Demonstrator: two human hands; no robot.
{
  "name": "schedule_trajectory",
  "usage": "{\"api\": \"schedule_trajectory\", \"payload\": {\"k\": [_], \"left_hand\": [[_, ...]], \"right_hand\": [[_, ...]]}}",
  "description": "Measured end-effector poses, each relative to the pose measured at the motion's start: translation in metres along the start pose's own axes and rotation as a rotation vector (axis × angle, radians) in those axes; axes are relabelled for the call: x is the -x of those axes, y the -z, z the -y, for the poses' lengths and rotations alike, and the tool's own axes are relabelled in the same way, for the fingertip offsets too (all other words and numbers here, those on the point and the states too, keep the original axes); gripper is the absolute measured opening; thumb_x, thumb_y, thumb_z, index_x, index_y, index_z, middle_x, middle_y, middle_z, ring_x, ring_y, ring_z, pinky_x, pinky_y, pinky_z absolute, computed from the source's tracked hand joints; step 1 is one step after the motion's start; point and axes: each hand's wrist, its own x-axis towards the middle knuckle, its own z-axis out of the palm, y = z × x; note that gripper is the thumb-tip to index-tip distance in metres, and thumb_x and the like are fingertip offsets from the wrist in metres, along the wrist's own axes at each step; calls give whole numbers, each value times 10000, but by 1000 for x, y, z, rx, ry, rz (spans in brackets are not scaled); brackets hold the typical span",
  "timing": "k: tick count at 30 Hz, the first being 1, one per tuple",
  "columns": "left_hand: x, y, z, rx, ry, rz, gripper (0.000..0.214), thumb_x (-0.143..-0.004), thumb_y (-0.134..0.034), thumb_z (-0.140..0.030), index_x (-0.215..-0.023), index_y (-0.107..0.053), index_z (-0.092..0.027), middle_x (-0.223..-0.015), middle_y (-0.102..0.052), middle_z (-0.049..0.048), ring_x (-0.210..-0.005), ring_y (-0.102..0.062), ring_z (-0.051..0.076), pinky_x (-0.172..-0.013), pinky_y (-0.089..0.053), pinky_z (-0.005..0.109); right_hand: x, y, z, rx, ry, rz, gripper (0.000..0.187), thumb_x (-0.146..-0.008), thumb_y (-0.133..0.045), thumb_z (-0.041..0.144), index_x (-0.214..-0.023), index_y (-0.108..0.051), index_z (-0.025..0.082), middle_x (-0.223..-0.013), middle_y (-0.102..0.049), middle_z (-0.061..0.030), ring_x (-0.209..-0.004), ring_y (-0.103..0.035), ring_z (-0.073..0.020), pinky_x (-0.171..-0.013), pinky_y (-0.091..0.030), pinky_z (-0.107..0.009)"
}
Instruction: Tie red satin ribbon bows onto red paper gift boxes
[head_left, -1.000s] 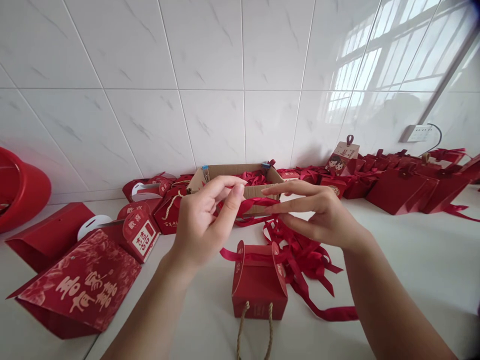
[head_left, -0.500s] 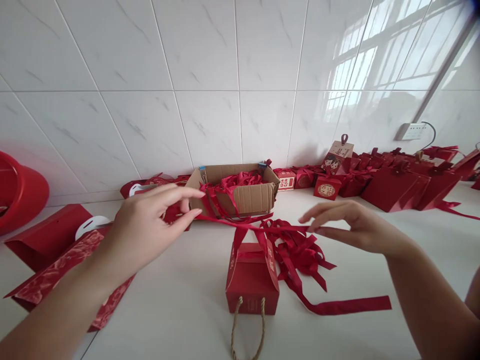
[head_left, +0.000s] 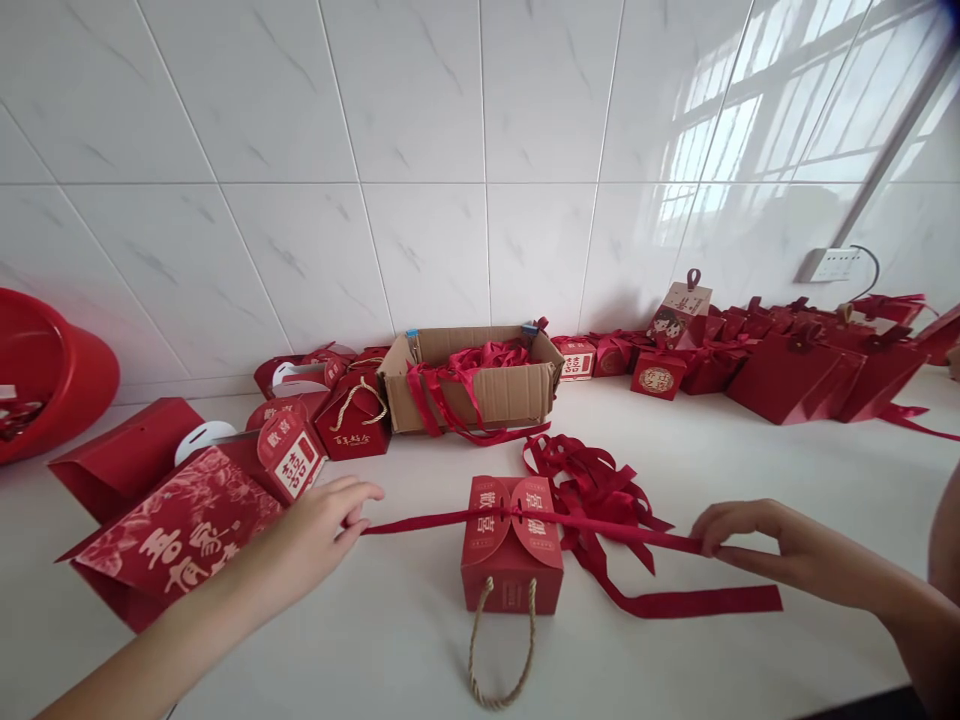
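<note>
A small red gift box (head_left: 511,575) with a rope handle (head_left: 501,650) stands on the white counter in front of me. Its two rounded top flaps are folded together. A red ribbon (head_left: 600,527) runs through the flaps and is stretched taut to both sides. My left hand (head_left: 322,530) pinches the ribbon's left end, left of the box. My right hand (head_left: 757,530) pinches the ribbon to the right of the box, low over the counter.
A heap of loose red ribbons (head_left: 592,480) lies behind the box. A cardboard carton (head_left: 495,395) of ribbons stands by the tiled wall. Red gift boxes and bags (head_left: 795,375) line the wall at right; flat red bags (head_left: 172,530) lie at left beside a red basin (head_left: 52,375).
My hands have moved apart and down, drawing the ribbon tight. The box's top flaps, standing open before, have closed together over the ribbon.
</note>
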Motion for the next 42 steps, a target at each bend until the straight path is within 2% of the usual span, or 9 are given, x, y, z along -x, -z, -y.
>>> {"api": "schedule_trajectory", "payload": {"k": [3,7,9,13,19,25,30,36,42], "left_hand": [[-4,-4,-17,-20,-63,-25,239,-793,-521,-247,-955,-696,-256,-979,-684,58,-865,-659,238,-729,-522,299],[-16,-10,-60,111,-112,-158,209,-814,-568,-359,-954,-681,-252,-1147,-624,82,-1059,-602,276,-920,-489,396],[-21,-19,-80,272,-102,-154,193,-835,-559,-350,-976,-654,-258,-1163,-614,70,-1075,-596,253,-945,-483,397],[-25,-40,-103,473,-84,-131,149,-854,-539,-276,-982,-611,-251,-1117,-615,59,-1077,-579,228,-933,-490,409],[-25,-50,-103,505,-69,-68,142,-834,-539,-213,-964,-577,-257,-1067,-611,41,-1045,-582,213,-911,-488,397],[-24,-55,-102,512,-80,-80,161,-819,-548,-204,-972,-531,-250,-1085,-565,50,-1064,-552,218,-934,-462,400],[-21,-62,-97,562,126,-69,284,-790,-603,-316,-1012,-438,-252,-1101,-508,53,-1047,-526,224,-869,-472,389],[-24,-67,-89,788,289,123,371,-757,-646,-454,-926,-405,-229,-953,-517,9,-829,-532,167,-744,-451,319],[-25,-71,-87,867,279,153,361,-770,-635,-479,-785,-392,-213,-757,-458,-43,-697,-460,123,-645,-392,262]], "right_hand": [[-2,3,7,34,20,-9,219,-851,-608,428,-1004,-714,313,-1321,-578,-80,-1221,-537,-333,-986,-499,-465],[-25,-3,45,-18,186,-82,491,-828,-657,376,-1302,-533,349,-1442,-455,-77,-1329,-422,-320,-1051,-438,-485],[-44,-18,70,-98,286,-128,451,-859,-627,356,-1297,-527,324,-1416,-472,-87,-1301,-458,-291,-1051,-441,-465],[-78,-58,109,-107,403,-55,670,-768,-717,429,-1367,-455,282,-1418,-440,-118,-1299,-440,-300,-1053,-425,-468],[-95,-85,114,-138,454,-12,687,-732,-749,416,-1340,-468,260,-1273,-530,-112,-1169,-519,-267,-992,-456,-423],[-96,-93,102,-205,458,-49,699,-708,-773,421,-1319,-471,267,-1331,-469,-120,-1250,-450,-294,-1037,-408,-440],[-94,-86,87,-243,334,-122,553,-805,-679,423,-1282,-448,264,-1382,-394,-120,-1294,-398,-281,-1034,-416,-430],[-94,-80,77,-417,99,22,336,-809,-669,451,-982,-493,222,-976,-581,-37,-877,-573,-169,-762,-497,-307],[-100,-89,78,-661,-27,204,392,-804,-639,532,-763,-461,185,-672,-474,38,-586,-411,-83,-511,-304,-219]]}}
